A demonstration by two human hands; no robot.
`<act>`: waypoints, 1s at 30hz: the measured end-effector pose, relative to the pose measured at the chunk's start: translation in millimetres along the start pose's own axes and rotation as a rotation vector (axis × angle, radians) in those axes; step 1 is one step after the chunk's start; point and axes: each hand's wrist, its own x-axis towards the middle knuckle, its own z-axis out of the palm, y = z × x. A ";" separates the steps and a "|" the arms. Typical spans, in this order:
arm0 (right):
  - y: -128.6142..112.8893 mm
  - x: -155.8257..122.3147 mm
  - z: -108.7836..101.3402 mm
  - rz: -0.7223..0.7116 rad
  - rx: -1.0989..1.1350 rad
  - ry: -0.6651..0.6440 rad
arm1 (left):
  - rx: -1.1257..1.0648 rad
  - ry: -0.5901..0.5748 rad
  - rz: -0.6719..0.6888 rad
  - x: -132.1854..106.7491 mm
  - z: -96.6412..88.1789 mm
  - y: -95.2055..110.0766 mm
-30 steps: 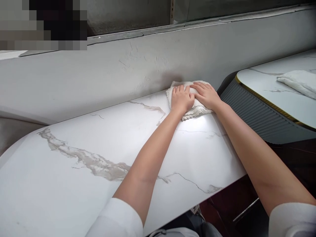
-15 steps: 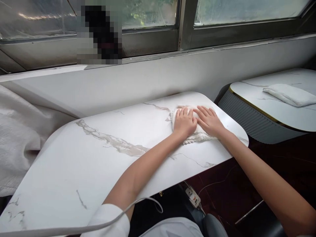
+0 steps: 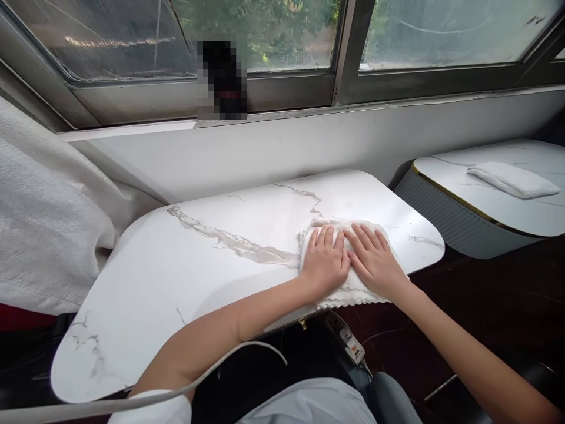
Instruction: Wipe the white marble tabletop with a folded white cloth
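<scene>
A white cloth (image 3: 353,288) with a wavy edge lies spread on the white marble-patterned tabletop (image 3: 212,218), near its right front edge. On the left part of the cloth my left hand (image 3: 325,262) rests flat, fingers stretched forward. Beside it, my right hand (image 3: 375,262) also presses down flat with its fingers spread. The thumbs are close together in the middle. Part of the cloth's front border hangs at or just over the table edge.
To the right stands a second marble-patterned table (image 3: 445,171) with a folded white cloth (image 3: 514,179) on it. Beige fabric (image 3: 48,218) is at the left. A power strip (image 3: 348,341) hangs below the table, and a pale cable (image 3: 212,383) crosses in front.
Both hands have drawn the cloth back across the tabletop, from near the far side toward the front edge. The view has shifted, showing more of the window.
</scene>
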 end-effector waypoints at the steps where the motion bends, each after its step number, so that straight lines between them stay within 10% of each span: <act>1: -1.6 1.8 0.5 0.003 0.000 -0.002 | 0.004 -0.001 0.000 -0.6 -0.6 -1.4; 9: -4.1 38.9 10.8 -0.004 0.030 0.030 | 0.002 0.035 -0.062 19.1 -2.5 -22.0; 30: -4.8 225.3 53.2 0.070 0.097 0.119 | -0.033 0.132 -0.130 154.6 -6.4 -152.9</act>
